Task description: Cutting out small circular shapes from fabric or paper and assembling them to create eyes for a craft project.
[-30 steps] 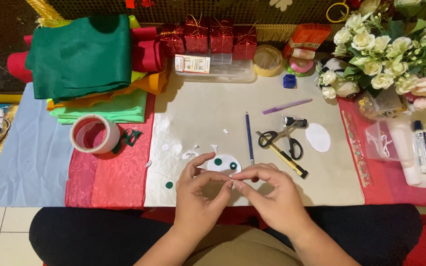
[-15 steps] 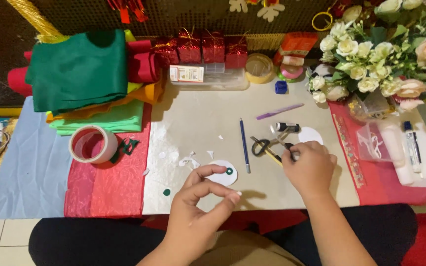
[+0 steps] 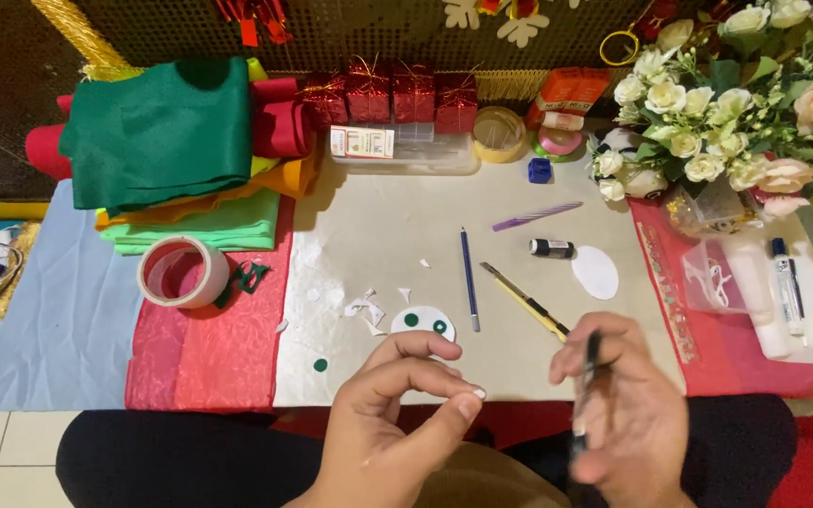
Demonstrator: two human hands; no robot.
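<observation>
1. Over the lap, nearest the viewer, the left hand [image 3: 397,414] is raised with the thumb and forefinger tips brought together. Whether a small piece is pinched between them cannot be told.
2. Beside it, the right hand [image 3: 628,414] is closed around a dark slender tool [image 3: 591,372], which is held upright. The tool is blurred and is judged to be a pair of scissors.
3. Just beyond the left hand's knuckles, a white oval felt piece [image 3: 423,323] bearing two green dots is laid flat on the cream table cover [image 3: 378,226]. White felt scraps [image 3: 365,307] are scattered just past it, and a loose green felt dot [image 3: 320,364] lies further left of that hand.
4. Just ahead of the right hand, a yellow-and-black utility knife [image 3: 524,301] is laid slantwise, with a blue pencil [image 3: 468,277] to its left. A plain white felt oval [image 3: 595,272] and a small black bottle [image 3: 550,248] lie further ahead.
5. Well off to the left of the left hand, a roll of white tape [image 3: 181,273] is set on red cloth [image 3: 209,348].
6. Handling note (a judgement): the work is best kept low and close to the table. The tool should be steadied before it is brought near the pinching fingertips, and its point kept turned away from them. Any small felt piece should be held by its edge.
</observation>
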